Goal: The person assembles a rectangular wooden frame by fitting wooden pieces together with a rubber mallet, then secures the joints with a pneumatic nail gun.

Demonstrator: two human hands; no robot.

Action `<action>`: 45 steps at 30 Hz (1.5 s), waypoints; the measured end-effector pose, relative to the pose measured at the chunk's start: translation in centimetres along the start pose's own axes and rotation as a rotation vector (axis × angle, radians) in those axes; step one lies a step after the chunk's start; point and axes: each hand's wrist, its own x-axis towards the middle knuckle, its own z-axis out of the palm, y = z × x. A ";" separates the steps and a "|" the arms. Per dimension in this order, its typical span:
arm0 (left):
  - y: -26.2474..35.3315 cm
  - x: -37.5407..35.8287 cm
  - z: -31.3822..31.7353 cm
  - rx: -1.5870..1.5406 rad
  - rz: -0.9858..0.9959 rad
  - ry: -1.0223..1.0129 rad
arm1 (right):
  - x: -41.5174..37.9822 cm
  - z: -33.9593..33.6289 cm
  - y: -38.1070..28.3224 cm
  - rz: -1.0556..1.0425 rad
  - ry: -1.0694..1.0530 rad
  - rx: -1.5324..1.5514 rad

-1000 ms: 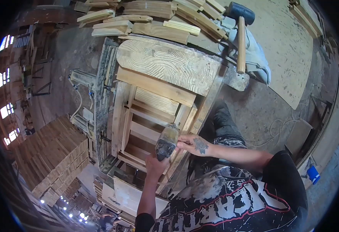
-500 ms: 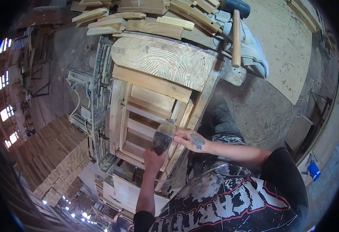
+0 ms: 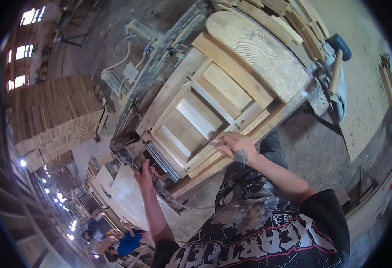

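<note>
A wooden panel frame (image 3: 160,123) with crosspieces and inset panels lies on the bench. Beyond its lower left corner, my left hand (image 3: 146,175) is closed round a dark, dusty hand tool (image 3: 132,154), partly blurred, whose kind I cannot make out. Over the frame's near side rail is my right hand (image 3: 238,146), fingers bent inward and fingertips near the wood. Anything small between those fingers is hidden. A thick board with wavy grain (image 3: 258,49) and a plain wooden strip (image 3: 231,64) lie along the frame's far end.
A metal clamp rig (image 3: 160,58) runs along the bench's left side. A mallet (image 3: 337,67) lies on cloth at the right, near stacked wood offcuts (image 3: 280,22). Stacked timber (image 3: 53,120) stands at far left; a person in blue (image 3: 129,241) is farther down.
My left hand has carried the tool from the frame's near rail out past its lower left corner. My right hand has come away from the tool. The view has turned.
</note>
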 end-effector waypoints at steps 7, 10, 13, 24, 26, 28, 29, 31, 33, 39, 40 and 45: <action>-3.9 6.6 -0.6 -0.098 -0.031 -0.063 | 0.4 0.9 -0.8 -0.087 -0.002 -0.210; -4.0 8.3 -0.6 -0.172 -0.059 -0.071 | 0.4 1.0 -0.9 -0.045 -0.043 -0.263; -4.2 8.9 -0.5 -0.186 -0.036 -0.067 | 0.4 1.3 -0.8 -0.058 -0.015 -0.277; -3.8 8.4 -0.1 -0.133 -0.049 -0.080 | 0.3 1.0 -1.0 -0.039 -0.039 -0.296; -4.2 8.2 -0.3 -0.128 -0.050 -0.065 | 0.2 1.1 -0.8 -0.053 -0.033 -0.294; -3.7 7.1 -0.9 -0.109 0.032 -0.047 | 0.4 1.1 -0.6 -0.068 -0.021 -0.290; -3.8 6.3 -1.6 -0.109 0.032 -0.046 | 0.3 1.1 -0.6 -0.058 -0.019 -0.272; -4.2 4.0 -3.8 -0.077 0.084 -0.100 | 0.1 1.2 -0.7 -0.046 -0.023 -0.250; -3.5 1.2 -6.3 0.053 0.098 -0.173 | 0.2 1.2 -0.8 -0.032 -0.027 -0.249; -9.1 -0.7 -11.1 1.149 0.519 -0.341 | 0.3 2.0 -0.9 -0.051 0.034 -0.250; -9.0 -0.9 -10.9 1.149 0.520 -0.349 | 0.2 2.0 -0.9 -0.046 0.041 -0.251; -10.2 -0.6 -10.2 1.238 0.592 -0.514 | 0.1 2.2 -0.9 -0.030 0.073 -0.276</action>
